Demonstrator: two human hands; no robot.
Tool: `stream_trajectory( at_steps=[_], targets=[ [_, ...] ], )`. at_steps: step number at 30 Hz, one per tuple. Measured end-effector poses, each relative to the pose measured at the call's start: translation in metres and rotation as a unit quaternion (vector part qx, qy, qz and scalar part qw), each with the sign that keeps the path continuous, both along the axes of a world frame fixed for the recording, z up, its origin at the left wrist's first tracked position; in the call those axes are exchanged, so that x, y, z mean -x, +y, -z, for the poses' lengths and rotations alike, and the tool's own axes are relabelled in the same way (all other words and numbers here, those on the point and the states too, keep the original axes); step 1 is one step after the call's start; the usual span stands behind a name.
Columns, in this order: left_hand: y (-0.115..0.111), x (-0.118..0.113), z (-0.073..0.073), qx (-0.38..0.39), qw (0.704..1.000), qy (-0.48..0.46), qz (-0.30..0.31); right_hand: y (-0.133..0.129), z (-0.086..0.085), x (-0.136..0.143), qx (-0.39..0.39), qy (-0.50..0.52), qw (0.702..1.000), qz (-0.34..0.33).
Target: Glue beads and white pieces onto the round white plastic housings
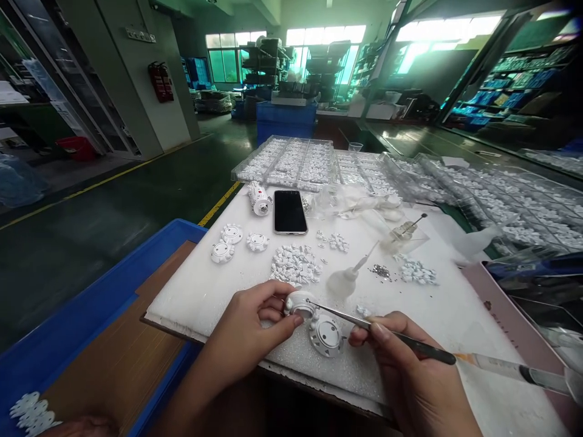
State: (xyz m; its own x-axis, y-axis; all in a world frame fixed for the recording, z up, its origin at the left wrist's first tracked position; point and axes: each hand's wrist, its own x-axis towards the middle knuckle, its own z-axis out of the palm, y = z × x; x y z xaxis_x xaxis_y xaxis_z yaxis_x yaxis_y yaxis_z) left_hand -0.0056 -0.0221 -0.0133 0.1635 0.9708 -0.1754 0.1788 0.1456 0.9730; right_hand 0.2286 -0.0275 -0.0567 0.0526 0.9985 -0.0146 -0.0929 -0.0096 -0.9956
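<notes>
Apparently light and rigid, the white ring (301, 298) suits a gentle rim hold; left grip (291, 308) pinches it, right grip (370, 331) clasps tweezers (346, 316).

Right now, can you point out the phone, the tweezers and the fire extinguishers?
Phone (290, 212): head view, middle of its dark screen.
Tweezers (341, 315): head view, slim metal shaft.
Fire extinguishers (157, 83): head view, red body of one.

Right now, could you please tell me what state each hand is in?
Left hand: closed, holding a white ring-shaped part.
Right hand: closed on slim, dark-handled tweezers, their tip at that part.
</notes>
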Motion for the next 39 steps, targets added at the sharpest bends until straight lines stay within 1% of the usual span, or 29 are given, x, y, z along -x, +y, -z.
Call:
stream_trajectory(
  at_steps=[5,10,14,20,28,33,39],
  targets=[
    [0.001,0.0,-0.002,0.006,1.0,0.013,-0.004,-0.005,-0.005,0.009,0.023,-0.002,0.999,0.041],
    [0.001,0.001,-0.003,0.009,1.0,0.022,0.001,-0.002,0.001,0.0,0.009,-0.009,1.0,0.003],
    [0.0,0.001,-0.003,0.012,1.0,0.021,0.003,-0.001,0.004,-0.003,0.008,-0.007,1.0,0.008],
    [0.001,0.0,-0.004,0.014,1.0,0.022,0.002,-0.003,0.001,0.001,0.0,-0.014,1.0,0.014],
    [0.001,-0.001,-0.004,0.017,1.0,0.019,0.001,-0.001,-0.001,0.003,-0.027,-0.002,1.0,0.002],
    [0.0,0.0,-0.004,0.013,1.0,0.015,0.002,-0.002,0.002,0.001,-0.022,0.01,1.0,0.01],
    [0.002,0.0,-0.003,0.018,1.0,0.013,0.005,-0.002,0.002,0.0,-0.007,0.017,1.0,-0.003]
  ],
)
